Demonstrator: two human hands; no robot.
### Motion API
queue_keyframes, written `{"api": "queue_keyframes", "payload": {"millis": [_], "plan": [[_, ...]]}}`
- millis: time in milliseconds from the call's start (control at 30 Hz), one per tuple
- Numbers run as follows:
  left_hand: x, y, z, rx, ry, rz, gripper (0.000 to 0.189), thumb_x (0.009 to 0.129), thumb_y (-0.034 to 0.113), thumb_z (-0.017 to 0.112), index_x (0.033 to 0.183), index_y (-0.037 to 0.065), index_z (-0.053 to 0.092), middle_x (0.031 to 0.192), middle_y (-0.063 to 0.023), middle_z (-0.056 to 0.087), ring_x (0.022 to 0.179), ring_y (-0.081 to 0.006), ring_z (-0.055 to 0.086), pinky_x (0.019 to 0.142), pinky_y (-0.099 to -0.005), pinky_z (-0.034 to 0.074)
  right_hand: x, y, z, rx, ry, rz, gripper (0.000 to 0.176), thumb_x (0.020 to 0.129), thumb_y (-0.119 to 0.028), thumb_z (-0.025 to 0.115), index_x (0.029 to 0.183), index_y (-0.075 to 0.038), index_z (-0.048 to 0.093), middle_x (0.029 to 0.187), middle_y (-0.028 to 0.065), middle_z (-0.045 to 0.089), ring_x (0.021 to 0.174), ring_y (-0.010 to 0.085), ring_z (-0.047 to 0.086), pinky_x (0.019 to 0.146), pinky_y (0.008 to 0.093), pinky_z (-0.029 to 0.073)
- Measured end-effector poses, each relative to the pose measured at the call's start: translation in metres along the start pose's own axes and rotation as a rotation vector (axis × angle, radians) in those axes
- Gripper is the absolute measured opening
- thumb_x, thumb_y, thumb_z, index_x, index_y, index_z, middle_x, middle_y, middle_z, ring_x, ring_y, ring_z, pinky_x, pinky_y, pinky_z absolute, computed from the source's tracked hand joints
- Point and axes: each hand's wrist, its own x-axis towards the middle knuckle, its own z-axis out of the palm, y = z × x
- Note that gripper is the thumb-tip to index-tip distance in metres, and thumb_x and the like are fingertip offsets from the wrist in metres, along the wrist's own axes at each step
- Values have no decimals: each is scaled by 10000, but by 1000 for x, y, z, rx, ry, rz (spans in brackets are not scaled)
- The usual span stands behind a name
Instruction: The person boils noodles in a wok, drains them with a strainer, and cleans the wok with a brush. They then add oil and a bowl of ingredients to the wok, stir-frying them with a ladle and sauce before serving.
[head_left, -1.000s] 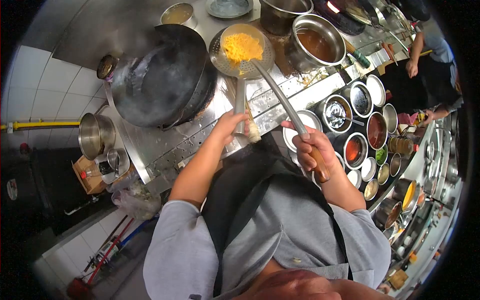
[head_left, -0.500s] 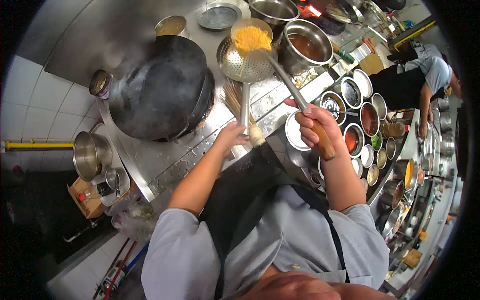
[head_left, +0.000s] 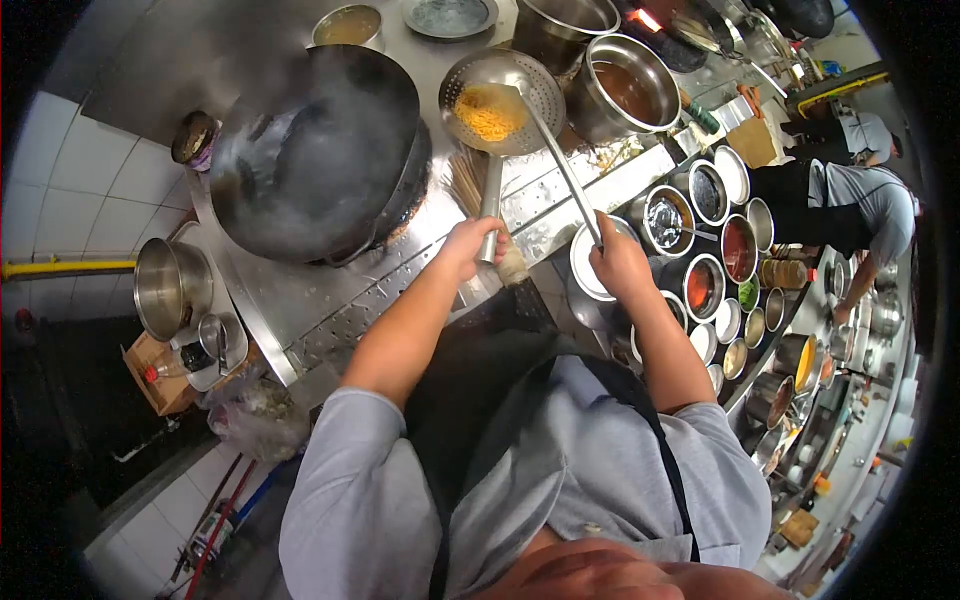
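Observation:
A perforated strainer (head_left: 548,95) lies over the steel counter, its handle (head_left: 492,190) running toward me. My left hand (head_left: 468,248) is closed around the end of that handle. With my right hand (head_left: 620,258) I grip the handle of a ladle (head_left: 563,165), whose head reaches over the strainer. Yellow-orange shredded food (head_left: 488,118) sits at the strainer's left side, by the ladle's head. Beneath the strainer's handle, a bamboo brush (head_left: 466,182) rests on the counter. Left of these stands a large black wok (head_left: 315,150) with steam rising from it.
Behind the strainer are a steel pot of brown liquid (head_left: 632,90) and a grey round lid (head_left: 450,14). Several bowls of sauces, including a red one (head_left: 738,248), line my right side. A steel basin (head_left: 172,290) stands at far left. Co-workers, one in a grey shirt (head_left: 870,200), are at the right.
My left hand has closed around the strainer's handle. The ladle has come down and tilted over the strainer, and the yellow-orange food now lies lower there. My right hand has turned over.

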Motion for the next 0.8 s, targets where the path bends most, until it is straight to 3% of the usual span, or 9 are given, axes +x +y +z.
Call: {"api": "queue_keyframes", "payload": {"millis": [200, 333, 367, 400, 467, 500, 600, 667, 800], "plan": [[-13, 4, 22, 30, -78, 62, 201, 885, 88, 673, 1048, 14, 583, 756, -61, 591, 581, -160, 570, 493, -318, 486, -18, 15, -14, 174, 156, -49, 638, 880, -156, 604, 1472, -113, 370, 944, 289, 671, 890, 469, 642, 809, 531, 499], [-29, 17, 45, 76, -103, 162, 182, 863, 66, 647, 1013, 12, 561, 724, -61, 571, 562, -166, 564, 476, -329, 471, -26, 3, -42, 417, 130, 27, 682, 889, -142, 636, 1503, -122, 339, 945, 296, 661, 914, 465, 646, 795, 493, 511], [-33, 22, 52, 142, -80, 226, 165, 849, 61, 623, 980, 10, 537, 698, -69, 566, 550, -178, 568, 469, -341, 469, -21, 9, -38, 410, 199, -32, 634, 914, -134, 619, 1496, -127, 369, 860, 221, 679, 758, 371, 688, 681, 423, 539], [-36, 27, 57, 152, -82, 233, 165, 849, 61, 623, 980, 10, 537, 698, -69, 566, 550, -178, 568, 469, -341, 469, -19, 7, -42, 417, 209, -34, 634, 914, -134, 619, 1496, -127, 369, 860, 221, 679, 758, 371, 688, 681, 423, 539], [-46, 34, 66, 542, 157, 463, 237, 822, 72, 614, 1005, -29, 502, 702, -126, 606, 517, -204, 600, 467, -369, 495, -17, -9, -56, 862, 23, 127, 564, 942, -127, 588, 1477, -102, 412, 751, 112, 639, 561, 223, 635, 525, 341, 506], [-52, 39, 68, 650, 268, 446, 307, 808, 91, 614, 1031, -65, 472, 709, -181, 631, 509, -230, 630, 484, -391, 517, -13, 0, -49, 1115, -75, 67, 492, 958, -105, 562, 1438, -62, 462, 703, 37, 572, 470, 119, 536, 427, 283, 432], [-57, 40, 55, 852, 363, 522, 324, 812, 86, 611, 1038, -90, 459, 735, -201, 639, 510, -232, 640, 469, -388, 518, -23, -17, -61, 1574, -367, 101, 459, 969, -133, 528, 1412, -31, 458, 655, 19, 490, 443, 121, 467, 409, 268, 406], [-56, 42, 50, 838, 358, 472, 330, 809, 82, 624, 1044, -90, 469, 770, -203, 644, 512, -232, 640, 449, -378, 515, -24, -17, -51, 1726, -562, 38, 478, 981, -188, 512, 1422, -24, 427, 655, 6, 460, 437, 117, 439, 409, 257, 404], [-45, 30, 28, 694, 319, 377, 273, 811, 74, 643, 1019, -46, 512, 797, -146, 635, 523, -215, 625, 438, -366, 514, -20, -17, -22, 1835, -671, 83, 499, 983, -185, 501, 1445, -29, 398, 677, -23, 438, 414, 84, 400, 369, 243, 391]]}}
